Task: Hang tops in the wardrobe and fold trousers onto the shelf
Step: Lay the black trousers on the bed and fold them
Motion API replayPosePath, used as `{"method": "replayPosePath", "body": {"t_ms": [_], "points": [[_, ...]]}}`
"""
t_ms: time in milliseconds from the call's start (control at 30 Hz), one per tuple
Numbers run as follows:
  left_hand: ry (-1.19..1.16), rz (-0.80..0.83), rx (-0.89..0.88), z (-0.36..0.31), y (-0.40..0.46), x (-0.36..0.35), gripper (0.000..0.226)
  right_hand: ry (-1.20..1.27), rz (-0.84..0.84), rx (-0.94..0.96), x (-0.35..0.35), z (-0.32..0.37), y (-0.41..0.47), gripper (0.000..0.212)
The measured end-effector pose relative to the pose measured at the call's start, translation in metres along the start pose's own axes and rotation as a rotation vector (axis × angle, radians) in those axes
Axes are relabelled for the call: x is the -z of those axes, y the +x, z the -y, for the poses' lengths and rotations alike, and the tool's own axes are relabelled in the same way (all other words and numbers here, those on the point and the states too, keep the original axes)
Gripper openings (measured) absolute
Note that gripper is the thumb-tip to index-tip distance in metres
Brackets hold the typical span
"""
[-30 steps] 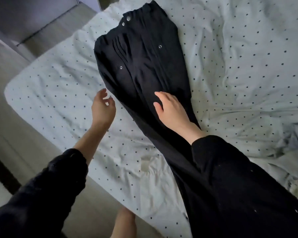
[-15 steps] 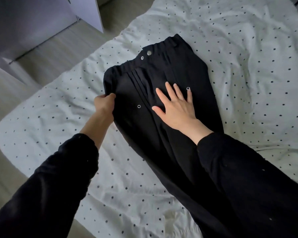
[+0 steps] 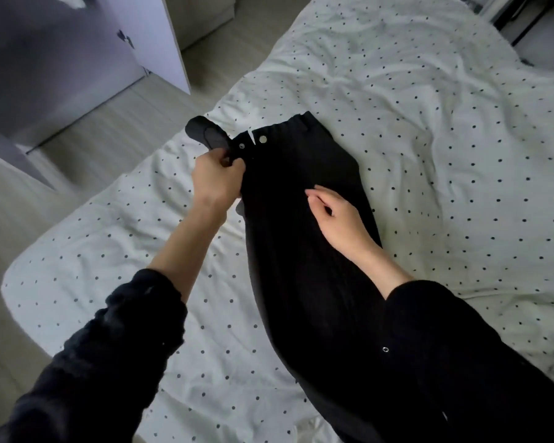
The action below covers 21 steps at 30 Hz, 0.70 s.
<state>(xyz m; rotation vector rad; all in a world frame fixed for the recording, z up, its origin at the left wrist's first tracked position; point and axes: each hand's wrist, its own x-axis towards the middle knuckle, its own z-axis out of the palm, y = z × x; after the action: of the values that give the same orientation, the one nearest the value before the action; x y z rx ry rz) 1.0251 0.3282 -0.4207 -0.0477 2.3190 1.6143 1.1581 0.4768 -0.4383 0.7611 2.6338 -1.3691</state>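
On the bed (image 3: 429,129), black trousers (image 3: 301,238) lie waistband far, legs running near-right. Left hand (image 3: 216,179) pinches the waistband's left corner, nearer the fold edge. Right hand (image 3: 338,212) rests mid-cloth, fingers loosely curled, holding nothing.

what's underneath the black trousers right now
The black trousers lie on the polka-dot bed sheet. Anything between them is covered.
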Motion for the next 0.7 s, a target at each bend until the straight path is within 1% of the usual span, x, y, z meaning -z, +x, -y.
{"method": "replayPosePath", "body": {"t_ms": [67, 100, 133, 200, 233, 267, 300, 333, 367, 400, 467, 500, 567, 633, 700], "points": [[0.021, 0.053, -0.04, -0.025, 0.004, -0.036, 0.013, 0.31, 0.053, -0.131, 0.025, -0.007, -0.021, 0.043], [0.014, 0.082, -0.039, -0.037, 0.004, -0.054, 0.012, 0.395, 0.092, -0.189, 0.035, -0.015, -0.03, 0.048], [-0.013, 0.13, -0.01, -0.047, 0.002, -0.078, 0.017, 0.436, 0.116, -0.237, 0.046, -0.028, -0.04, 0.052], [-0.158, 0.302, 0.145, -0.054, -0.001, -0.116, 0.037, 0.425, 0.122, -0.324, 0.058, -0.055, -0.058, 0.057], [-0.166, 0.396, 0.188, -0.05, -0.003, -0.131, 0.048, 0.373, 0.115, -0.35, 0.061, -0.069, -0.068, 0.059], [-0.073, 0.471, 0.164, -0.043, -0.005, -0.14, 0.058, 0.31, 0.112, -0.354, 0.063, -0.082, -0.078, 0.063], [0.071, 0.512, 0.092, -0.036, -0.01, -0.143, 0.062, 0.248, 0.112, -0.34, 0.063, -0.093, -0.087, 0.067], [0.218, 0.51, -0.017, -0.025, -0.018, -0.144, 0.061, 0.206, 0.111, -0.329, 0.063, -0.105, -0.099, 0.066], [0.296, 0.467, -0.14, -0.014, -0.026, -0.139, 0.058, 0.175, 0.113, -0.327, 0.059, -0.111, -0.108, 0.06], [0.326, 0.425, -0.229, -0.003, -0.037, -0.134, 0.054, 0.149, 0.125, -0.335, 0.055, -0.118, -0.118, 0.053], [0.345, 0.373, -0.307, 0.019, -0.069, -0.125, 0.05, 0.106, 0.173, -0.385, 0.047, -0.134, -0.143, 0.045], [0.352, 0.345, -0.318, 0.03, -0.084, -0.12, 0.048, 0.089, 0.219, -0.389, 0.041, -0.141, -0.154, 0.047], [0.384, 0.306, -0.343, 0.05, -0.114, -0.11, 0.043, 0.004, 0.328, -0.369, 0.026, -0.157, -0.176, 0.061], [0.483, 0.242, -0.393, 0.068, -0.145, -0.106, 0.04, -0.185, 0.423, -0.338, 0.012, -0.173, -0.197, 0.075], [0.572, 0.157, -0.405, 0.078, -0.172, -0.106, 0.05, -0.374, 0.452, -0.298, -0.002, -0.188, -0.208, 0.081]]}}
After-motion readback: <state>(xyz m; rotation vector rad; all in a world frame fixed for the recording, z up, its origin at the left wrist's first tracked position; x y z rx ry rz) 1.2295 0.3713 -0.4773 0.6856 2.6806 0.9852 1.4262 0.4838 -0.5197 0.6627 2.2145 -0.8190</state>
